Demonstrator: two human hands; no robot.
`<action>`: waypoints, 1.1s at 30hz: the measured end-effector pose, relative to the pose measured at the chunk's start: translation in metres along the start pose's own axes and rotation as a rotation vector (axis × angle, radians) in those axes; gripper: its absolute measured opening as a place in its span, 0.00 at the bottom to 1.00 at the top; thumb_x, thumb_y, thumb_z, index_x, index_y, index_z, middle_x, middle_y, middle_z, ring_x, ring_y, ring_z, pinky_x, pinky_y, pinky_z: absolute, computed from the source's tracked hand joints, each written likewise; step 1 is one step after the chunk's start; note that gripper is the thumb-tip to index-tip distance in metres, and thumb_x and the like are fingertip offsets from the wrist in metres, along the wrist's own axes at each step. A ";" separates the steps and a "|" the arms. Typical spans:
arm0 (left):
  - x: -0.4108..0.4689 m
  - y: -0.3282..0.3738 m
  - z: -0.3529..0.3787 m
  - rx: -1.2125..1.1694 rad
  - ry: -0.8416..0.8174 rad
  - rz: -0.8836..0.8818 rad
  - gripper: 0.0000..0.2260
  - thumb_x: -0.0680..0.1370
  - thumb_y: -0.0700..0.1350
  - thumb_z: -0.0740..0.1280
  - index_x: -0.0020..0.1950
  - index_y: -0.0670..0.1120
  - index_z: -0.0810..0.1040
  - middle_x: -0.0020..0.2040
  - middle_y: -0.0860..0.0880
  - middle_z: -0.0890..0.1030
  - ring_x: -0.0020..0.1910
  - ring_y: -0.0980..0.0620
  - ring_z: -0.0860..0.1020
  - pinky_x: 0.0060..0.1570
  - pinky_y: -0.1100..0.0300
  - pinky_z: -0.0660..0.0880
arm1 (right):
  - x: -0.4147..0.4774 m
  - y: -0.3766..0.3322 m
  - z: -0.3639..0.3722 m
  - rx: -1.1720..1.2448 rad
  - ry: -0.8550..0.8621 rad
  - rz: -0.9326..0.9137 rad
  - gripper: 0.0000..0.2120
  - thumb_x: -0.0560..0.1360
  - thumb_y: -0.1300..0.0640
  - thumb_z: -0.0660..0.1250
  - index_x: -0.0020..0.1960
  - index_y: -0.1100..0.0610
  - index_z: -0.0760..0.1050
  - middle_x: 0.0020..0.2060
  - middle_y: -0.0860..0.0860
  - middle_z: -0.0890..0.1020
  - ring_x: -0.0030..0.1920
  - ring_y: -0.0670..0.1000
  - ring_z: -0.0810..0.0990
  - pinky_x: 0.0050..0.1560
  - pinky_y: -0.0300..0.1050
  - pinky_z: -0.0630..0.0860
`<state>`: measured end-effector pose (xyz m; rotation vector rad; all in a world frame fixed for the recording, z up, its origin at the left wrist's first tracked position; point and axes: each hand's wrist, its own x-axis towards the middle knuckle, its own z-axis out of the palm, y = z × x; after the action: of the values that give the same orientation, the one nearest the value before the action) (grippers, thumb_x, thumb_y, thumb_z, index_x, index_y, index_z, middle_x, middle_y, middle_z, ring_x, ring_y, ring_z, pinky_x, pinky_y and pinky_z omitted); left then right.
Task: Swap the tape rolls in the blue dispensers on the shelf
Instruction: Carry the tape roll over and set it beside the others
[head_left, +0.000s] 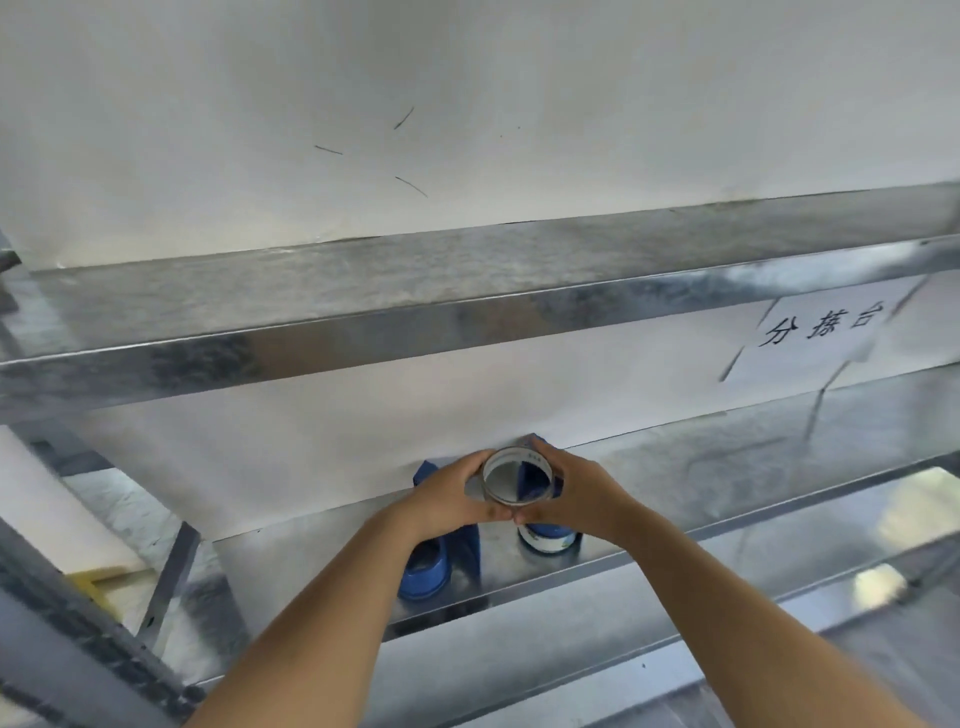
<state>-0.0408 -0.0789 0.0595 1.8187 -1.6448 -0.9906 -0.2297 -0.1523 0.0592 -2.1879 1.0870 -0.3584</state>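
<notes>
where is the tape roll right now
Head view, low centre: the tape roll is held between the left hand and right hand, just above the lower shelf, in front of the two blue dispensers.

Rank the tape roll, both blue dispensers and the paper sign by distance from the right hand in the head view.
1. tape roll: gripped by the right hand
2. right blue dispenser: directly below it
3. left blue dispenser: lower left
4. paper sign: far upper right
</notes>
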 end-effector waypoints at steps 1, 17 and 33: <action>0.002 0.006 0.002 0.008 -0.015 0.002 0.28 0.69 0.53 0.76 0.65 0.58 0.67 0.61 0.65 0.71 0.63 0.63 0.69 0.53 0.75 0.66 | -0.005 0.002 -0.004 0.010 0.024 0.002 0.39 0.61 0.39 0.77 0.68 0.43 0.66 0.56 0.43 0.80 0.57 0.49 0.79 0.57 0.44 0.76; 0.056 0.127 0.096 0.461 -0.155 0.130 0.38 0.77 0.65 0.55 0.78 0.49 0.42 0.79 0.48 0.46 0.77 0.50 0.42 0.73 0.53 0.39 | -0.135 0.102 -0.105 0.036 0.416 0.391 0.48 0.62 0.41 0.79 0.75 0.50 0.60 0.66 0.49 0.75 0.67 0.51 0.71 0.63 0.44 0.69; 0.107 0.272 0.285 0.604 -0.278 0.146 0.34 0.80 0.63 0.48 0.78 0.45 0.42 0.79 0.48 0.44 0.77 0.46 0.43 0.74 0.51 0.42 | -0.285 0.259 -0.244 0.096 0.559 0.581 0.49 0.60 0.39 0.78 0.75 0.48 0.61 0.65 0.47 0.75 0.64 0.48 0.74 0.62 0.42 0.71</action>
<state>-0.4322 -0.1938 0.0722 1.9392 -2.4114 -0.7546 -0.6852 -0.1482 0.0815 -1.6146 1.8924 -0.7541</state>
